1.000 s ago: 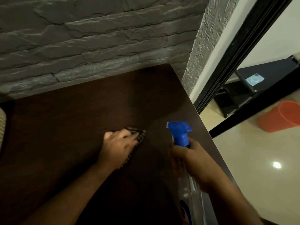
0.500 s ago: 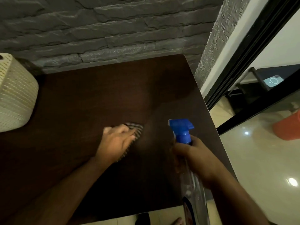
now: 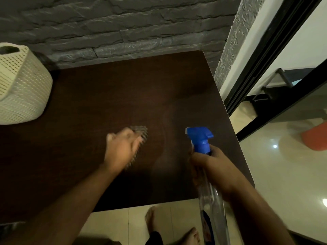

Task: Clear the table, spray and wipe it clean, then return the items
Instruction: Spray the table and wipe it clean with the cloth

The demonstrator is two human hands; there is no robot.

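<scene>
On the dark bench (image 3: 106, 96), two hands at work.
Left hand (image 3: 122, 151) presses flat on a cloth (image 3: 141, 132); at its 3 o'clock, right hand (image 3: 212, 165) grips the spray bottle (image 3: 200, 140).

One dark bench (image 3: 109, 96); one cream perforated basket (image 3: 21, 85) on it; one checked cloth (image 3: 141, 133), blurred, so possibly folded rather than single-layered; one clear spray bottle (image 3: 210, 197) with one blue trigger head (image 3: 200, 138); two hands, left hand (image 3: 122, 151) and right hand (image 3: 212, 165); two bare feet (image 3: 150, 221); one orange bucket (image 3: 315, 137) on the floor
</scene>
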